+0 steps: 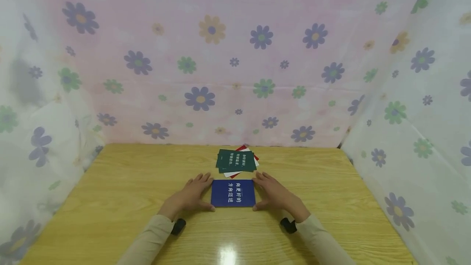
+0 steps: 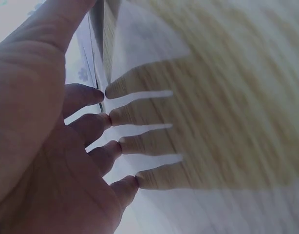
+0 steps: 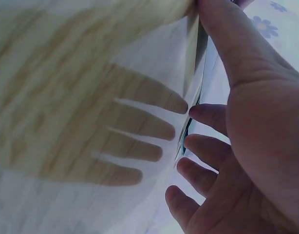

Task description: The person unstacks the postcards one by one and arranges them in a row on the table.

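Note:
A blue card [image 1: 233, 193] with white Chinese characters lies flat on the wooden table, its long side running left to right. My left hand [image 1: 189, 196] is at its left end, thumb near the front corner and fingers near the back one. At the right end, my right hand [image 1: 275, 196] mirrors this, with thumb and fingertips by the two corners. Both hands have their fingers spread and relaxed. In the left wrist view, the fingers [image 2: 98, 158] rest by the tabletop, and the right wrist view shows the same for the fingers [image 3: 205, 146].
Beyond the blue card lies a fanned pile of dark green cards [image 1: 235, 161], with red and white card corners sticking out under it. Flower-printed sheets [image 1: 235, 72] enclose the table [image 1: 128, 183] at the back and sides. Dark bands sit at both wrists.

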`<state>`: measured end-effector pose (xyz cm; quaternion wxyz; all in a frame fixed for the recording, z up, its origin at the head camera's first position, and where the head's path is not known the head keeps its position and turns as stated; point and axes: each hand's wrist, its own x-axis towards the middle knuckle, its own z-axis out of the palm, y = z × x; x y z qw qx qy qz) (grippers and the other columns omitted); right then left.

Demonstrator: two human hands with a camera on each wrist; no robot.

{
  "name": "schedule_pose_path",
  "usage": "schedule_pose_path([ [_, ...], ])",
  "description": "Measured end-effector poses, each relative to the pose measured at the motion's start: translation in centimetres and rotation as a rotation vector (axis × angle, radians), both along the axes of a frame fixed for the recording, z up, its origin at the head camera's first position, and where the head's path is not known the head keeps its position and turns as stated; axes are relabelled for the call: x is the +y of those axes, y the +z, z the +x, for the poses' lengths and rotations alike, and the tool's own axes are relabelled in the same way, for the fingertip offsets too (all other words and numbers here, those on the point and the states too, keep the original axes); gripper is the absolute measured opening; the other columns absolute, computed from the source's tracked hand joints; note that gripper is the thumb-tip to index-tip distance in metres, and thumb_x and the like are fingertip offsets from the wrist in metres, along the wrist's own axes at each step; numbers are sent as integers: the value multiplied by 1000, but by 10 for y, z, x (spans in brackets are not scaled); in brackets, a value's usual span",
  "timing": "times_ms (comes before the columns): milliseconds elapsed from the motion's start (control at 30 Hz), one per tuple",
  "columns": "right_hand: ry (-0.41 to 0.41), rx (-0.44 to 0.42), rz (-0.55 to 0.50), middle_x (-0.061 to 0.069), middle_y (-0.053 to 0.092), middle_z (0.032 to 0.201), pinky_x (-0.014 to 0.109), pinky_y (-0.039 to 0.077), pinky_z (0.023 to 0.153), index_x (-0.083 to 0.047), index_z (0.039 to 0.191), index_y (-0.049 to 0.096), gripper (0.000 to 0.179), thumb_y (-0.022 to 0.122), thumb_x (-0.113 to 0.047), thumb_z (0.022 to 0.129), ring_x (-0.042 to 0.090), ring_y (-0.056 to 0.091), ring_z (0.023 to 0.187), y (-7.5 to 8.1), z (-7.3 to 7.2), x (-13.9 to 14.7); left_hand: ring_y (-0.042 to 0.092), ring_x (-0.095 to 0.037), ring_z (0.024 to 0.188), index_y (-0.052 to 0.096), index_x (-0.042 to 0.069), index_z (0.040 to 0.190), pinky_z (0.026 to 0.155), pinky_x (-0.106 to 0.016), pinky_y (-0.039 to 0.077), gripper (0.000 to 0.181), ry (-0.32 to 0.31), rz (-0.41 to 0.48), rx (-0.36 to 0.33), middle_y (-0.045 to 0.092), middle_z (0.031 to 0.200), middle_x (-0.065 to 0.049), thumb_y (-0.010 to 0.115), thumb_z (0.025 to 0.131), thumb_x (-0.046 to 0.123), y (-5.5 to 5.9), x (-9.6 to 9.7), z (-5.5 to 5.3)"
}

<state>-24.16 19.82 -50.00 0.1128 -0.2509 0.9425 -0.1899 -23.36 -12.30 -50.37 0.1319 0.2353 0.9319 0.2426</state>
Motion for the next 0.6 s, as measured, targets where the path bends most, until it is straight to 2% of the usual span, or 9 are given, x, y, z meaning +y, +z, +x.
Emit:
schedule_pose_path([
  [367,-7,-51,-9,23,23,166,64,23,121,-4,158,36,96,83,-43,83,48,17,153,-3,8,5,9,-42,156,30,3,159,126,-61,7,99,0,2,-22,18,169,-17,81,85,44,0,0,6],
  [600,22,-43,30,27,20,166,70,22,118,-2,159,30,96,79,-44,88,50,15,153,-2,8,7,10,-42,156,27,5,161,125,-61,11,97,-29,-104,10,16,170,-16,74,89,49,3,0,7],
])
